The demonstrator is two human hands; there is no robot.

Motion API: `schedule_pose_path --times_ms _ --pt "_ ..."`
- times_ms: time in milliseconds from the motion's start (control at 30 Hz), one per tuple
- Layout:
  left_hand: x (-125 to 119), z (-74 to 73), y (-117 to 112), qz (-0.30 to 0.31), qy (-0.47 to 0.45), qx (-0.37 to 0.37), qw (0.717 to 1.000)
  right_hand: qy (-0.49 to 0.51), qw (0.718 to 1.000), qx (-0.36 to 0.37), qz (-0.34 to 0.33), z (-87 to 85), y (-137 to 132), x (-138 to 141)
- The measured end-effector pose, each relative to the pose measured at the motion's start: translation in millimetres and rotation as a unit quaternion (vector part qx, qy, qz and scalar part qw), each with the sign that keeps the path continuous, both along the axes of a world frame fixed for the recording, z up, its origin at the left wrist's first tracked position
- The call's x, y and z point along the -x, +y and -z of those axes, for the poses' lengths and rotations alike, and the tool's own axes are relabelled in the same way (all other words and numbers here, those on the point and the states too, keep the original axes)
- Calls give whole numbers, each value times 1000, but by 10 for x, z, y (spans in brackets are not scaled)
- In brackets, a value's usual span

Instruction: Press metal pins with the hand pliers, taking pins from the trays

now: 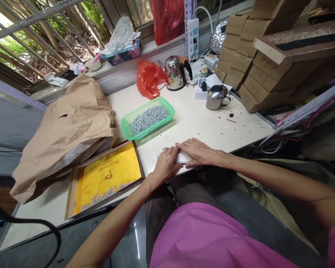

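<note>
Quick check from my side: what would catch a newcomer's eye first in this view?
The green plastic basket, heaped with small silver metal parts, stands mid-table on the white table. Just nearer, the left hand and right hand rest on a pale flat piece at the table's near edge. To the left, a crumpled brown paper bag lies beside a bright yellow printed sheet, while stacked cardboard boxes rise at far right.

Your left hand [166,165] and right hand [201,152] lie flat on the white table [212,123], fingertips meeting over a pale flat piece [182,157]. A green plastic basket [123,124] of silver fasteners [149,118] sits at eleven o'clock, a steel kettle [173,73] at twelve, and a yellow printed sheet [106,178] at nine.
</note>
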State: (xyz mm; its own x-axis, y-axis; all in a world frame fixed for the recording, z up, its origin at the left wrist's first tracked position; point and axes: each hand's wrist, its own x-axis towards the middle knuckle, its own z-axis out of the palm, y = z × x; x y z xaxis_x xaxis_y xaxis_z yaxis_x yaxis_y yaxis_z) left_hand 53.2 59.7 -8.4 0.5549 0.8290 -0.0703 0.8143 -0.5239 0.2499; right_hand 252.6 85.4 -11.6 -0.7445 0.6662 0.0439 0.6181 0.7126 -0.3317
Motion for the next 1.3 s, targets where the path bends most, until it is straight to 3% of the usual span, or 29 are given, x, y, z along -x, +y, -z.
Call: schedule_pose_path --times_ms 233,400,567,700,833,933,1100,1300 --pt "-39 -51 120 18 47 -2 999 -35 997 53 41 -151 -17 -83" --pt "-61 -29 187 48 -9 33 998 -16 996 83 25 -76 53 -64" --pt "-74 68 210 5 -49 33 998 -14 996 78 34 7 81 2" --pt "-101 57 208 -8 -45 25 999 8 997 65 47 48 99 1" --pt "-122 48 52 -25 -39 -15 999 41 997 67 2 86 246 -112" --pt "-178 138 -198 -45 -56 -68 995 29 997 59 -29 114 389 -159" --pt "-324 326 -568 -44 -92 -71 992 6 998 -19 56 176 568 -68" --pt "-315 358 -612 -33 -117 -62 991 -36 994 -49 93 8 644 277"
